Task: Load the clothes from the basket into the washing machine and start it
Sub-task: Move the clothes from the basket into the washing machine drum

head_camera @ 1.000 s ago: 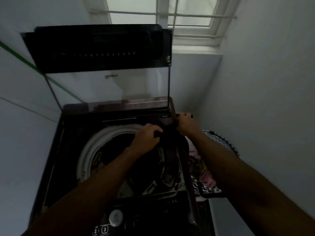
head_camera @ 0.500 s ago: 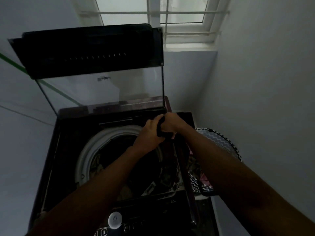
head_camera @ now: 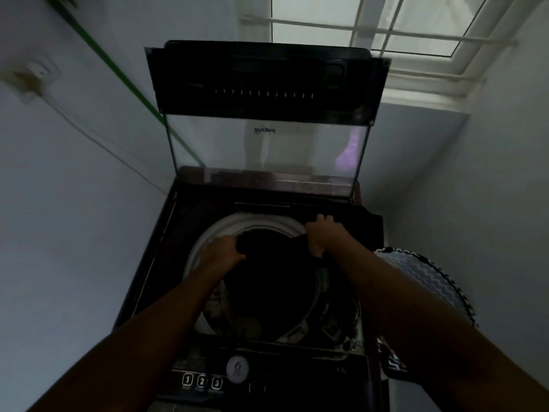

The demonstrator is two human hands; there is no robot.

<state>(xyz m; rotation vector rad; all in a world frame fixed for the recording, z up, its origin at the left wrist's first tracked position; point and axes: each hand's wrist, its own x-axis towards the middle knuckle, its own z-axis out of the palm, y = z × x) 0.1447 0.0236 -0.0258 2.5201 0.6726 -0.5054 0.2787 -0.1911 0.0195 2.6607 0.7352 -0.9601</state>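
A dim, narrow laundry corner seen from above. On the far left, a pale wall (head_camera: 59,203) carries a blurred socket (head_camera: 37,74) with a thin cable running down, and a green stripe (head_camera: 118,75) slants toward the machine. In the middle stands a dark top-loading washing machine (head_camera: 154,278) with its glass lid (head_camera: 264,114) raised upright. The left hand (head_camera: 221,251) has its fingers curled around the left edge of a black garment (head_camera: 267,281) above the white-rimmed drum (head_camera: 205,239). The garment hangs down into the drum, over other clothes. The right hand (head_camera: 322,233) grips the garment's right edge near the drum's back rim, fingers curled. Below both hands lies the control panel (head_camera: 267,382) with a round dial (head_camera: 237,367). Right of the right hand's fingers sits a zigzag-patterned basket (head_camera: 421,278) on the floor, against the right wall (head_camera: 490,203). A barred window (head_camera: 386,25) glows above.
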